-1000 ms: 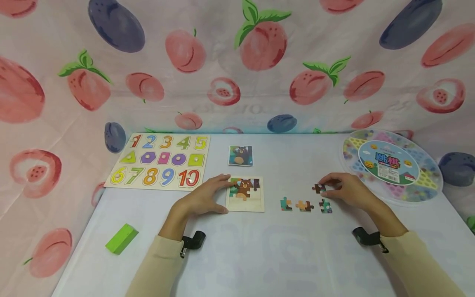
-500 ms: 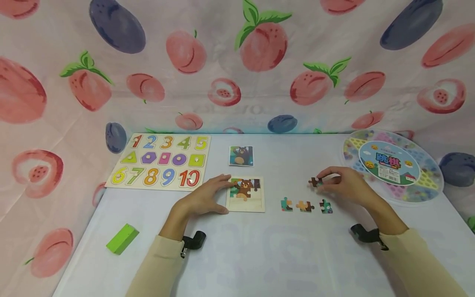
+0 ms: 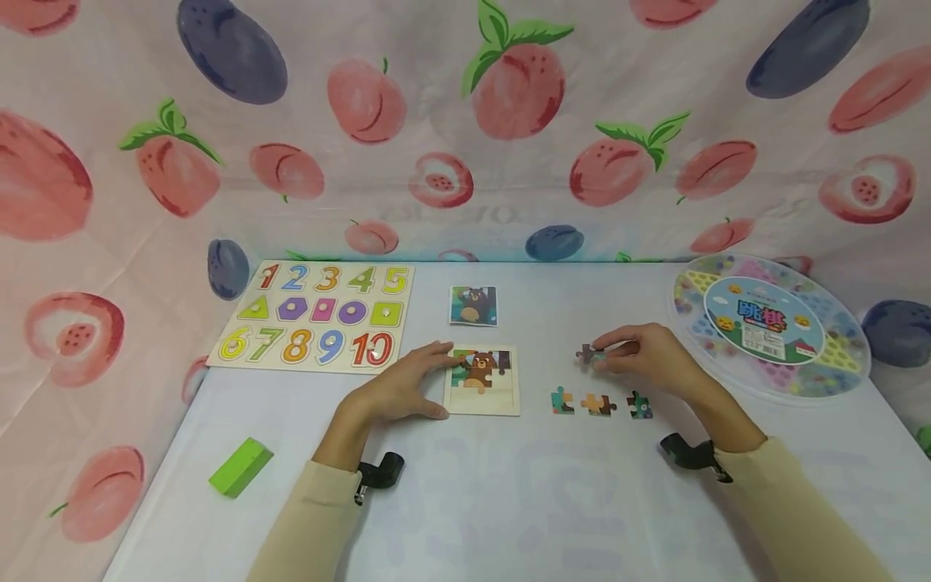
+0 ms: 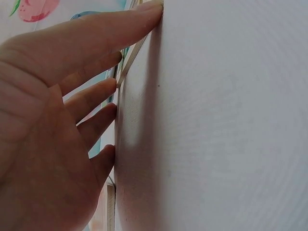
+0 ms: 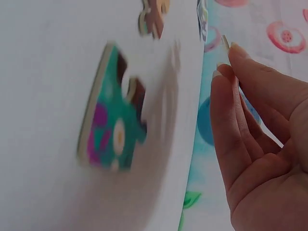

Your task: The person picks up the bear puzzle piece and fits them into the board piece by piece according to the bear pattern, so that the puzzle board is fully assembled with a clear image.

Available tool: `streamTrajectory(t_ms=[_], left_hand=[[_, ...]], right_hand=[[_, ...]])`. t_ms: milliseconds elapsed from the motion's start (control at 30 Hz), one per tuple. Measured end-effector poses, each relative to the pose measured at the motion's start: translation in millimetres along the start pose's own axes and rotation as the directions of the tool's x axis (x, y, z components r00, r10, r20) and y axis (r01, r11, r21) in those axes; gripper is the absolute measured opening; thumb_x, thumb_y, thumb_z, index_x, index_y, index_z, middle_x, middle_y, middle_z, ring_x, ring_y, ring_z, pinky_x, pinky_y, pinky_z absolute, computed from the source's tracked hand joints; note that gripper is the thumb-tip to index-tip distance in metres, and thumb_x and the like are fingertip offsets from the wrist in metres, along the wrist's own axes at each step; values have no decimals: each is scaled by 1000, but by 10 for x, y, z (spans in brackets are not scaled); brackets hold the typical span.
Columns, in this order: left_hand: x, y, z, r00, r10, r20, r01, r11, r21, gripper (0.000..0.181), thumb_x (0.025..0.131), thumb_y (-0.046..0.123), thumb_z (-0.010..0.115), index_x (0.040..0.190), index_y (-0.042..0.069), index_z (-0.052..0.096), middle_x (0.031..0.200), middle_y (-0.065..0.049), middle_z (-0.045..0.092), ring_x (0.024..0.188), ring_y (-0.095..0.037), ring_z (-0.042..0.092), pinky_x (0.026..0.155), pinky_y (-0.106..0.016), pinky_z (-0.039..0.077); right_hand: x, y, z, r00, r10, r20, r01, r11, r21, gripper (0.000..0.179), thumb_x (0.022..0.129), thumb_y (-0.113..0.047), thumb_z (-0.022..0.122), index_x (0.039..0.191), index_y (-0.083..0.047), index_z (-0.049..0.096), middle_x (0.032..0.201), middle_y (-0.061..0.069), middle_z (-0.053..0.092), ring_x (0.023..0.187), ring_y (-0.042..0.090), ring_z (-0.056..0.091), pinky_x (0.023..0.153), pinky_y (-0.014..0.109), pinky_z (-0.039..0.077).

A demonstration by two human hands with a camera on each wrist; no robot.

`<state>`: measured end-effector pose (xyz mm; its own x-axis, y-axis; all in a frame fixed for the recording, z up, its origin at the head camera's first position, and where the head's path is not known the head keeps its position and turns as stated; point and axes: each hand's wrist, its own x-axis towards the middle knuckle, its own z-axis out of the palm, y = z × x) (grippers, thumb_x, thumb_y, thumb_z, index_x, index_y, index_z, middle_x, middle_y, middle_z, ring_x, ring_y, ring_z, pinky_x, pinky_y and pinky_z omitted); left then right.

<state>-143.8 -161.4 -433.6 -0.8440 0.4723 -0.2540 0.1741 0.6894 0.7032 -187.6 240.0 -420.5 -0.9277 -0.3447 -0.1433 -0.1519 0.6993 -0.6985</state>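
Observation:
A wooden tray puzzle [image 3: 502,402] with a partly assembled bear picture lies mid-table. My left hand [image 3: 396,390] rests at its left side, the thumb at the near corner and the fingertips over the far one. In the left wrist view these fingers are extended and spread along the edge. To the right, my right hand [image 3: 650,356] pinches a dark brown jigsaw piece [image 3: 585,353] between thumb and fingers. Below it are three loose pieces: a teal-and-orange one [image 3: 560,401], an orange-and-brown one [image 3: 598,405] and a teal patterned one [image 3: 640,406], seen large in the right wrist view.
A small bear picture card [image 3: 473,305] lies behind the tray. The number-and-shape board [image 3: 284,367] is at the back left, a green block [image 3: 241,468] at the front left. A round Chinese checkers set [image 3: 764,319] lies at the back right, against the fruit-printed cloth [image 3: 436,97].
My right hand has picked up the dark brown piece near the teal patterned one and carried it leftward. The left hand and the tray have stayed in place.

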Motion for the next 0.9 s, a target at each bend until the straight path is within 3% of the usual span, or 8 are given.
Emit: streamTrajectory(t_ms=[133,367,667,900], left_hand=[[1,-7,-4,1000,1,3,-1,1000,7,76,80,16,86,149,19,53,171,-1,28,162,-29,17,131,-54,21],[4,-15,-1,1000,7,1,-7,1000,4,77,80,17,86,149,19,53,170,-1,28,162,-30,16,131,-55,20],[3,-20,1,1000,7,0,-7,1000,-1,76,80,17,86,149,19,53,170,-1,29,161,-30,17,131,-54,21],[10,-33,-2,1000,12,0,-12,1000,18,77,80,18,86,149,18,53,170,-2,29,161,-30,18,131,-54,21]], right_hand=[[55,-105,104,1000,-12,8,12,1000,11,28,87,-20,81,113,-9,77,120,18,74,84,14,71,67,18,57],[202,-328,334,993,-114,24,114,993,17,20,85,-14,82,103,-9,79,119,16,75,88,15,73,71,17,59],[310,-594,563,984,-159,78,155,987,50,17,86,-13,81,102,-12,80,124,11,73,95,17,71,76,19,59],[345,-695,672,973,-211,93,206,977,59,18,85,-13,82,103,-9,80,118,11,75,89,14,73,73,20,58]])
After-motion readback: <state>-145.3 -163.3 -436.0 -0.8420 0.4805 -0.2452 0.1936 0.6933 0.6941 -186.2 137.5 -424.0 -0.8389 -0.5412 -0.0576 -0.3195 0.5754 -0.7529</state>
